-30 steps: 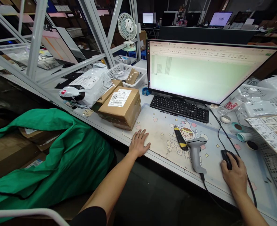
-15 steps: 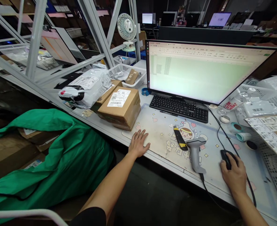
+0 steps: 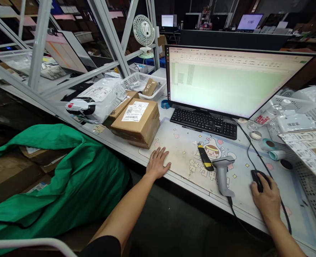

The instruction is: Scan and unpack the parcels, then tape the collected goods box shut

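Note:
My left hand [image 3: 158,162] lies flat and open on the front edge of the desk mat [image 3: 184,157], close to a labelled cardboard box [image 3: 136,121]. My right hand [image 3: 266,200] is wrapped over a black mouse [image 3: 257,178] at the mat's right side. Between the hands lie a grey barcode scanner [image 3: 223,175] and a black and yellow box cutter [image 3: 205,161]. A black keyboard [image 3: 203,122] sits beneath a wide monitor [image 3: 233,80] that shows a spreadsheet.
A grey mailer bag [image 3: 96,98] rests on a second box behind the labelled one. White baskets [image 3: 144,84] stand at the back and right, with label sheets [image 3: 308,146] and tape rolls [image 3: 270,146]. A green sack [image 3: 67,178] of boxes sits left of the desk.

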### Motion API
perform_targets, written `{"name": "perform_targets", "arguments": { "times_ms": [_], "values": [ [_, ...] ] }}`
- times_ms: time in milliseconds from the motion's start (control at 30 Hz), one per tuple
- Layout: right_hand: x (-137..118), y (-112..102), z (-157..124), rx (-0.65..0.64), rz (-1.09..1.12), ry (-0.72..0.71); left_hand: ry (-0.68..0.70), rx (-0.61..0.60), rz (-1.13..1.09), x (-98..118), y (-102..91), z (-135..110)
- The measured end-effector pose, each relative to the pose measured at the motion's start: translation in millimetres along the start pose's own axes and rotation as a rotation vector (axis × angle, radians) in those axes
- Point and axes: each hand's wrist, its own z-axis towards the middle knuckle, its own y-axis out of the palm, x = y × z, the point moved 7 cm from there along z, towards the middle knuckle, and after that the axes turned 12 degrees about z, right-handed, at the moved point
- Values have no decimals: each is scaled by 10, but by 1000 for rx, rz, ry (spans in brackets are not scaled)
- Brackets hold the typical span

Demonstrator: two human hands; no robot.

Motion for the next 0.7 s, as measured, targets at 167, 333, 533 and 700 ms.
{"name": "perform_targets", "arguments": {
  "times_ms": [167, 333, 533, 700],
  "values": [
    [-17, -3, 6, -10, 5, 8, 8, -17, 1, 4, -3, 2],
    [-2, -8, -2, -8, 6, 18, -4, -43, 10, 8, -1, 5],
    [24, 1, -22, -4, 4, 14, -5, -48, 27, 12, -9, 4],
    [53, 10, -33, -3, 8, 14, -1, -35, 39, 11, -15, 1]
  ]
}}
